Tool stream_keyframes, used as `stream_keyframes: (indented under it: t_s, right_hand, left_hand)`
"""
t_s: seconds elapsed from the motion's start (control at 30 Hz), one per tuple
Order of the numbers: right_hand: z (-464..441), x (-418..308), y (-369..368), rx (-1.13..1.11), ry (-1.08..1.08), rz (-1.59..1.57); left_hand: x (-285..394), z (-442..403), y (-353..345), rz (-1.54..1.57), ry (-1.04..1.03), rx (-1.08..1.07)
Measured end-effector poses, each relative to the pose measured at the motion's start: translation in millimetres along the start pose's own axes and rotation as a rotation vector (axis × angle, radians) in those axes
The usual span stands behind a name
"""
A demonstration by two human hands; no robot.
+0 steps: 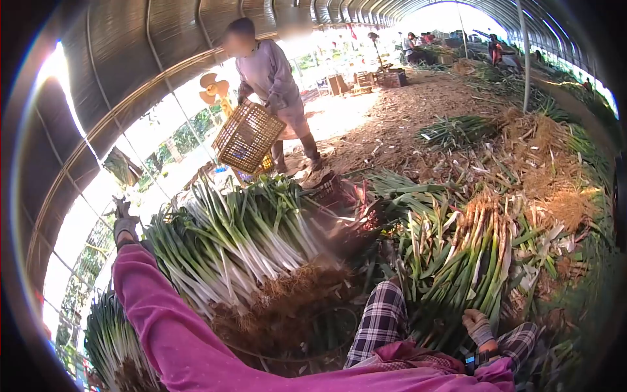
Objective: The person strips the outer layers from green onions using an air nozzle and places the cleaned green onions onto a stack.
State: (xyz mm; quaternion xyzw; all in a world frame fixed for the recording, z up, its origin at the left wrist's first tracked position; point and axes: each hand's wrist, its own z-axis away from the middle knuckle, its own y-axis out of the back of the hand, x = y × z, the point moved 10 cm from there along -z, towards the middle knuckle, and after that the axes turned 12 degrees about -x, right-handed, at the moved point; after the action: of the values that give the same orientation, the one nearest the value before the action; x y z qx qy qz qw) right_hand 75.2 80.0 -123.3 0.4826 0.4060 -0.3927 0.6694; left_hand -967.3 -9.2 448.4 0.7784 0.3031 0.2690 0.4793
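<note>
My left hand (124, 221), in a grey glove, reaches out at the left with its fingers apart and nothing visible in it. It is beside a large pile of green onions (241, 242) with white stalks and brown roots. My right hand (478, 326), partly covered by a pale glove, is low at the right beside my knee, its fingers curled. Whatever it may hold is hidden. Next to it lies a looser heap of green onions (473, 261) with dry, yellowish stalks.
A person (271, 78) stands ahead with a yellow crate (248, 136) in both hands, near a fan (214, 90). Another onion bundle (121, 340) is at the lower left. Leaf scraps (457, 134) cover the ground at right, by a pole (524, 59). More people sit far back.
</note>
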Motion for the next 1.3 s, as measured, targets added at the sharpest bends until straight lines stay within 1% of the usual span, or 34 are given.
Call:
stream_keyframes:
  t_s: [0.07, 0.1, 0.17, 0.2, 0.27, 0.3, 0.37, 0.4, 0.43, 0.47, 0.5, 0.53, 0.57, 0.6, 0.63, 0.67, 0.7, 0.73, 0.77, 0.8, 0.87, 0.97, 1.03, 1.07, 1.1, 1.13, 1.2, 1.23, 1.27, 1.3]
  right_hand:
    - [-4, 5, -3, -0.017, 0.01, 0.008]
    - [-4, 4, -4, -0.015, 0.009, 0.013]
    - [0, -2, -3, -0.008, 0.007, 0.027]
    - [0, -5, -3, -0.019, 0.017, 0.044]
    - [3, -8, -3, -0.039, 0.031, 0.083]
    - [7, -14, -2, -0.035, 0.029, 0.098]
    - [14, -15, -1, -0.028, 0.008, 0.147]
    - [15, -15, -2, -0.021, 0.003, 0.169]
    - [17, -19, -3, -0.035, 0.061, 0.187]
    - [27, -49, 0, -0.048, 0.039, 0.316]
    - [16, -42, 2, -0.048, 0.101, 0.297]
    - [16, -25, 7, -0.05, 0.145, 0.284]
    - [20, -16, 16, -0.016, 0.105, 0.201]
    - [22, -9, 24, 0.021, 0.068, 0.111]
    - [23, -1, 28, 0.057, 0.035, 0.011]
    - [24, 2, 34, 0.098, 0.039, 0.052]
    - [28, 5, 43, 0.142, 0.04, 0.088]
    - [36, 6, 49, 0.186, 0.037, 0.122]
    - [41, 10, 50, 0.173, -0.004, 0.1]
    - [48, -6, 48, 0.175, 0.005, 0.166]
    - [63, -34, 45, 0.16, 0.009, 0.312]
    - [72, -23, 41, 0.105, -0.088, 0.204]
    - [70, -6, 46, 0.069, -0.106, 0.231]
    - [71, 0, 49, 0.055, -0.115, 0.244]
    - [74, -14, 49, 0.056, -0.059, 0.285]
    - [76, -16, 51, 0.062, -0.058, 0.248]
    - [77, -19, 47, 0.082, -0.035, 0.161]
    - [78, -19, 45, 0.114, -0.045, 0.122]
    - [76, -19, 42, 0.102, -0.008, 0.174]
    - [74, -14, 40, 0.093, 0.023, 0.227]
  left_hand:
    - [35, 21, -18, 0.32, -0.068, -0.022]
    - [53, 31, -35, 0.374, -0.012, -0.133]
    - [115, 71, -58, 0.274, -0.001, -0.236]
    - [145, 86, -64, 0.121, -0.047, -0.226]
    - [151, 40, -151, 0.244, -0.279, -0.24]
    - [180, 67, -156, 0.299, -0.24, -0.35]
    - [240, 80, -192, 0.297, -0.352, -0.412]
    - [272, 75, -192, 0.206, -0.516, -0.254]
    - [301, 73, -194, 0.098, -0.656, -0.069]
    - [353, 88, -159, -0.05, -0.787, 0.24]
    - [372, 53, -131, 0.118, -0.548, 0.1]
    - [398, 67, -76, 0.227, -0.38, -0.025]
    - [424, 87, -22, 0.323, -0.198, -0.131]
    - [440, 87, 5, 0.64, -0.138, -0.194]
    - [458, 62, 6, 0.601, -0.168, -0.252]
    - [477, 28, 8, 0.383, -0.224, -0.233]
    - [492, 8, 1, 0.288, -0.37, -0.176]
    - [503, 17, 5, 0.224, -0.444, -0.187]
    - [514, 26, 8, 0.163, -0.519, -0.194]
    - [530, -8, -8, -0.047, -0.685, 0.145]
    - [526, 17, -6, 0.033, -0.598, -0.013]
    - [517, -111, -98, 0.046, -0.487, -0.148]
    - [523, -62, -48, 0.158, -0.502, -0.137]
    - [526, -26, -3, 0.265, -0.54, -0.056]
    - [524, 25, 39, 0.369, -0.506, -0.133]
    - [523, 62, 63, 0.468, -0.471, -0.208]
    - [548, -1, -1, -0.012, -0.605, 0.014]
    - [552, -17, -45, -0.248, -0.576, -0.009]
    - [551, -3, -62, -0.246, -0.598, -0.075]
    - [549, 25, -72, -0.158, -0.624, -0.168]
